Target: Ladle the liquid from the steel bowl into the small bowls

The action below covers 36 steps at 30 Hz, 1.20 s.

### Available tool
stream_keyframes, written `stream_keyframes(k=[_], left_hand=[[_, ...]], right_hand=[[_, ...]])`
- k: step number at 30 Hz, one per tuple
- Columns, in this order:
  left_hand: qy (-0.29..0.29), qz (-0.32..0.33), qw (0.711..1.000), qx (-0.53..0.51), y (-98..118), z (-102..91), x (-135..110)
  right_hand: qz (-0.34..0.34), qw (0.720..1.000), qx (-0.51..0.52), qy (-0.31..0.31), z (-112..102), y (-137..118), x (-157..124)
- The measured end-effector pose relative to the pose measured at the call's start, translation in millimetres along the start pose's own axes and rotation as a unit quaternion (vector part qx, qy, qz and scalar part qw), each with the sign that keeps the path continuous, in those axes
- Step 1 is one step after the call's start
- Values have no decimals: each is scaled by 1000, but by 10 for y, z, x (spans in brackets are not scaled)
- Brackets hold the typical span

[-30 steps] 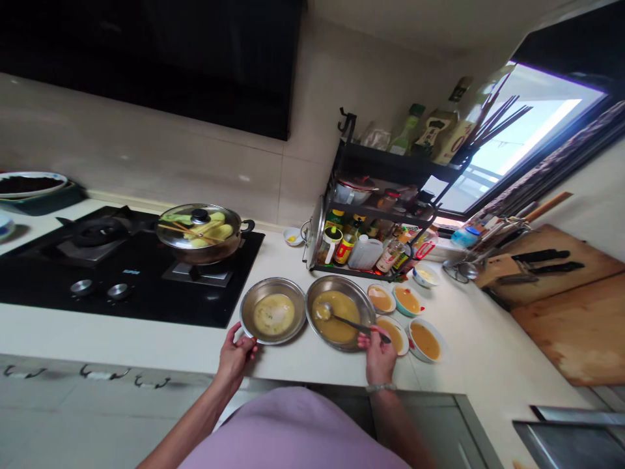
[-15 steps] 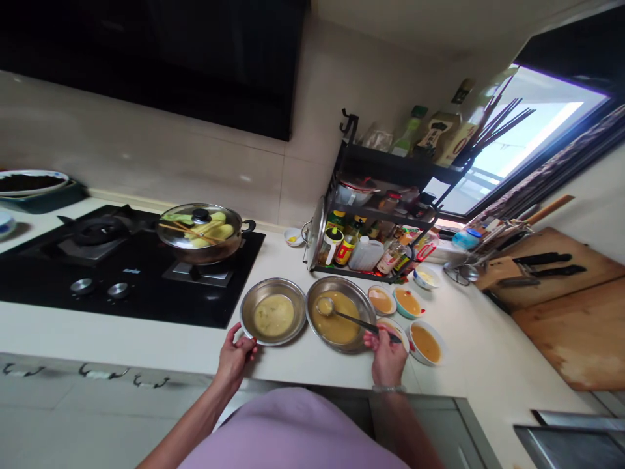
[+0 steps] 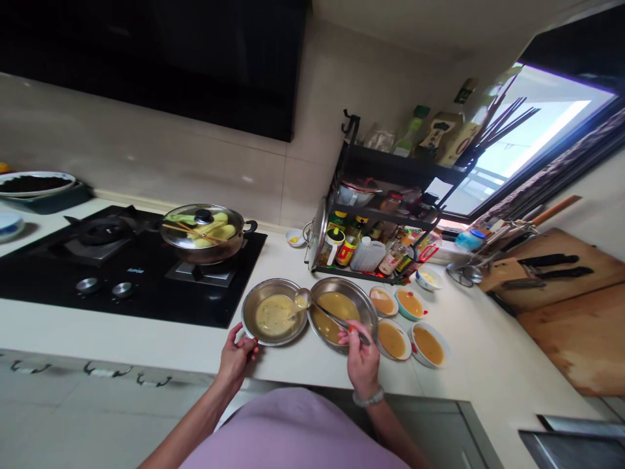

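Two steel bowls of yellow liquid sit side by side on the counter. My left hand (image 3: 235, 355) grips the near rim of the left bowl (image 3: 254, 332). My right hand (image 3: 361, 355) is closed on the handle of a metal ladle (image 3: 319, 309). The ladle's scoop hangs tilted over the left bowl's right edge, and a thin stream of yellow liquid runs from it into that bowl. The right bowl (image 3: 367, 311) holds darker yellow liquid. Several small bowls of orange-yellow liquid (image 3: 410, 305) stand just right of it.
A black gas hob (image 3: 97, 273) at left carries a lidded pan (image 3: 201, 233) with chopsticks on the lid. A black rack of bottles (image 3: 385, 215) stands behind the bowls. Wooden boards and knives (image 3: 551, 267) lie at right. Plates sit at far left.
My right hand lifted the ladle out of the right bowl and swung it left over the left bowl, where it now pours. My left hand stayed on the left bowl's rim.
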<state>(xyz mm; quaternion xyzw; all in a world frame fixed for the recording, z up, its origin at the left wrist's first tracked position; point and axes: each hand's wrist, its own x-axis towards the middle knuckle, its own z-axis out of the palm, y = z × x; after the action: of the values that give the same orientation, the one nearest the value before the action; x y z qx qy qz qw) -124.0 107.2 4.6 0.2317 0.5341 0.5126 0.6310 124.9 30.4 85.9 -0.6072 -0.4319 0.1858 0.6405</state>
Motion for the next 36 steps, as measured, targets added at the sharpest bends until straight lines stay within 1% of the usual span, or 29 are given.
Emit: stream_keyframes(k=[2,4,5,7,12,15,18,21,23,26,36], left_hand=[[-1,1,1000,-1,12,3,-9],[-2,0,1000,-1,23,6,-17],[-2,-1,1000,0,28,7,-20],[-4,-4,1000,2,34,8,-23],[-2,-1,1000,-3,22,6,-11],[-3,0,1000,-3,5,1,0],[-2,0,1000,-2,-1,-1,1],[-1,-2,1000,0,10,4,-9],[-2,-2,1000,0,18,7,-15],[-2,2,1000,-2,19,7,-16],[-2,4,1000,-2,-3,0,6]], right_hand=[[-58,997,-31,-38,-15,-10,-52],[-101,992,-57,-50,-63,-2,-58],[-112,990,-68,-47,-95,15,-44],[-111,990,-85,-32,-165,84,7],[-44,993,-109,30,-324,404,118],[9,994,-96,47,-359,570,111],[86,992,-40,82,-340,651,107],[160,975,41,148,-317,663,145],[187,963,75,179,-321,645,180],[194,956,97,195,-349,596,215],[180,960,96,193,-417,467,257]])
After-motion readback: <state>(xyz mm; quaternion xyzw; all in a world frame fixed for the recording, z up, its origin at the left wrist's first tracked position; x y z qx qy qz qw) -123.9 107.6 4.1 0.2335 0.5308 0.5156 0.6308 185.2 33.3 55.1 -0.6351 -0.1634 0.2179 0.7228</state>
